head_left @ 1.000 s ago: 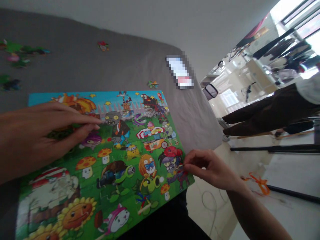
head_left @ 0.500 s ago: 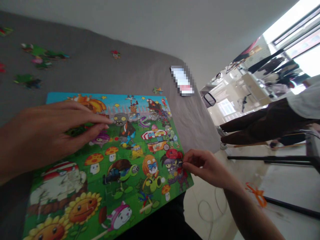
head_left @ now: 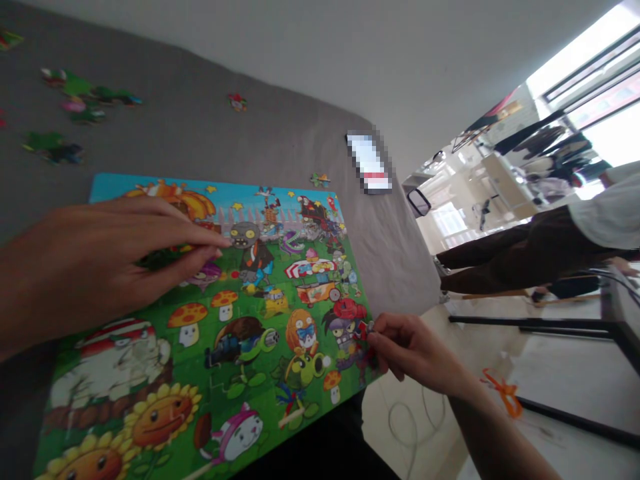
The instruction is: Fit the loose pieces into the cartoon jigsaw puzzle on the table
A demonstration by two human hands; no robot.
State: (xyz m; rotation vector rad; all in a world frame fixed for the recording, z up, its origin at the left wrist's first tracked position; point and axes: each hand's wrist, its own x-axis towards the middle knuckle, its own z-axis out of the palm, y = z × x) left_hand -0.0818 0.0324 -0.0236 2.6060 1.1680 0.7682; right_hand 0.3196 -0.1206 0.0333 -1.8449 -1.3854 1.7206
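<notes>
A colourful cartoon jigsaw puzzle [head_left: 240,320], with zombies, sunflowers and mushrooms, lies at a slant below me. My left hand [head_left: 135,247] reaches over its upper left part with fingers stretched forward. Its fingertips are beside the grey zombie's head, and nothing shows between thumb and forefinger. At the right edge, my right hand [head_left: 410,347] pinches a small puzzle piece [head_left: 367,329] between thumb and forefinger. That piece is tilted up beside the red-hatted zombie, partly covered by the fingers.
Loose puzzle pieces [head_left: 75,87] lie on the grey cloth [head_left: 185,127] at upper left. One piece [head_left: 237,101] is farther back and another [head_left: 320,179] near the puzzle's top edge. A phone [head_left: 370,160] lies at right. Beyond the edge are floor, a standing person [head_left: 530,247] and black bars.
The piece in my right hand has tilted up from the puzzle's right edge, and that hand has turned slightly. My left hand stays nearly in place. The view has shifted a little.
</notes>
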